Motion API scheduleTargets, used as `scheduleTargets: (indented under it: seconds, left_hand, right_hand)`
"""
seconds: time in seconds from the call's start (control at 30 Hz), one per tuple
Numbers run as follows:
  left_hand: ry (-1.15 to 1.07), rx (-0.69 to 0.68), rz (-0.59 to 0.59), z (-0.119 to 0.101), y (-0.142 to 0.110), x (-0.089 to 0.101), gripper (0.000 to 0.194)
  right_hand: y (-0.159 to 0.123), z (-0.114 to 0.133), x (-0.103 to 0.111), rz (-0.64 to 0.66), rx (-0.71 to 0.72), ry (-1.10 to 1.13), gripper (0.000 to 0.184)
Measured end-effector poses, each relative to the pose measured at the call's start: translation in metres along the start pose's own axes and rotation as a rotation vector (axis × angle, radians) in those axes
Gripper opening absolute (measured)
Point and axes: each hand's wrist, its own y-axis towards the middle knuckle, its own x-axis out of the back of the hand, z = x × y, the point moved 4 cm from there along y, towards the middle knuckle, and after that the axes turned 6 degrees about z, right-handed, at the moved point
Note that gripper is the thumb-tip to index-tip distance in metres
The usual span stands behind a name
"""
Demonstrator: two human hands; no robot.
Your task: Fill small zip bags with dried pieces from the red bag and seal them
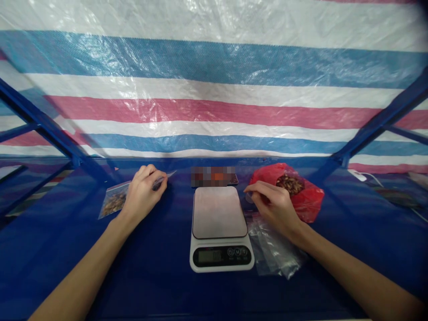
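Note:
My left hand [145,187] is closed in a pinch on a thin clear plastic bag [161,181], just left of the scale. Partly behind that hand lies a zip bag [114,199] of brownish dried pieces. With fingers pinched, my right hand [272,203] hovers beside the open red plastic bag [306,205], which holds more dried brown pieces [290,183]. Something small and clear shows at the right fingertips, too blurred to name. Between the hands stands a white kitchen scale [220,214] with a bare platform; its display reading is faint.
Several flat clear bags [276,254] lie right of the scale, under my right wrist. Behind the scale is a dark, pixelated object [214,176]. Blue metal frame bars [50,133] rise at both sides, with a striped plastic sheet [214,111] at the back.

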Motion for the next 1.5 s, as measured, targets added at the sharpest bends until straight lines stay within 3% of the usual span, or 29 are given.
scheduleTargets:
  seconds: [0.17,0.37,0.47,0.63,0.77,0.8,0.9,0.97,1.17,1.5]
  left_hand:
    - [-0.066,-0.007,0.017,-0.009,-0.005,-0.003,0.022]
    - [-0.009,0.069,0.219,-0.011,-0.011,-0.020,0.009]
    - [0.030,0.000,0.235,-0.017,-0.009,-0.024,0.008]
    - [-0.010,-0.125,0.276,-0.032,-0.007,-0.023,0.031]
    - [-0.193,-0.130,0.289,-0.029,0.007,-0.021,0.012]
    - [-0.254,-0.147,0.317,-0.026,0.012,-0.024,0.021]
    - [-0.364,-0.183,0.471,-0.018,0.034,-0.044,0.075]
    - [-0.365,-0.215,0.524,-0.017,0.049,-0.057,0.085]
    - [-0.330,-0.218,0.609,-0.027,0.076,-0.071,0.070]
    - [-0.344,-0.249,0.671,-0.027,0.080,-0.067,0.063]
  right_hand:
    - [0.000,0.002,0.000,-0.010,-0.037,0.023,0.024]
    - [0.002,0.006,0.005,-0.073,-0.061,0.017,0.024]
    - [0.004,0.008,0.007,-0.114,-0.068,-0.022,0.024]
    - [0.005,0.009,0.009,-0.132,-0.060,-0.025,0.025]
    - [0.003,0.007,0.007,-0.132,-0.032,-0.026,0.026]
    - [0.003,0.007,0.007,-0.131,-0.029,-0.024,0.026]
    - [0.002,0.006,0.006,-0.134,-0.034,-0.017,0.026]
    - [0.003,0.006,0.007,-0.138,-0.031,-0.013,0.026]
    - [0.008,0.003,0.008,-0.121,-0.011,0.006,0.024]
    - [0.009,0.003,0.008,-0.074,-0.033,0.031,0.024]
